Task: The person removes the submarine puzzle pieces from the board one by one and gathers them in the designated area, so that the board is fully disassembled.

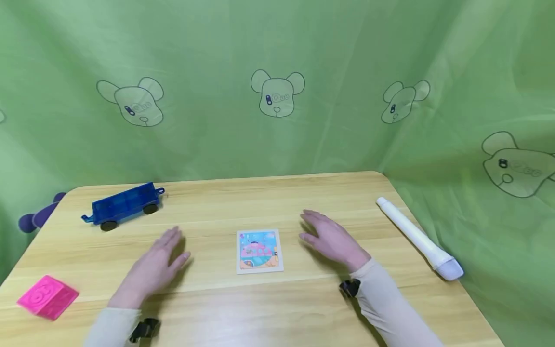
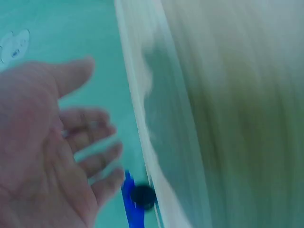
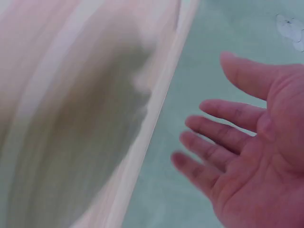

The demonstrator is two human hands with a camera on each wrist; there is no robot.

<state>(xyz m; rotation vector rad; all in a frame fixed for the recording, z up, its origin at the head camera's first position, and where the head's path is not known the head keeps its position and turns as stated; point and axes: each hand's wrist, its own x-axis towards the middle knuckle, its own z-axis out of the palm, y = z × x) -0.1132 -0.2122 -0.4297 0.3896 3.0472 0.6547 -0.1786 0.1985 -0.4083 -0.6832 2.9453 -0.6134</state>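
Note:
Between the two hands lies a flat square picture puzzle (image 1: 260, 251) with a white border and a pink and blue sea scene. My left hand (image 1: 149, 272) is to its left, thumb spread from the fingers and nothing in it. In the left wrist view the palm of the left hand (image 2: 47, 147) shows bare, its fingers slightly bent. On the puzzle's right, my right hand (image 1: 331, 238) hovers with its fingers loosely extended. The right wrist view shows the right hand (image 3: 251, 147) with a bare palm and spread fingers. Both hands cast shadows on the wooden table (image 1: 260, 313).
A blue toy wagon (image 1: 125, 205) with black wheels stands at the back left. Nearer on that side sits a pink block (image 1: 47, 296). A white toy microphone (image 1: 418, 238) lies along the right edge. Green curtains (image 1: 208, 135) printed with bear heads hang behind and beside the table.

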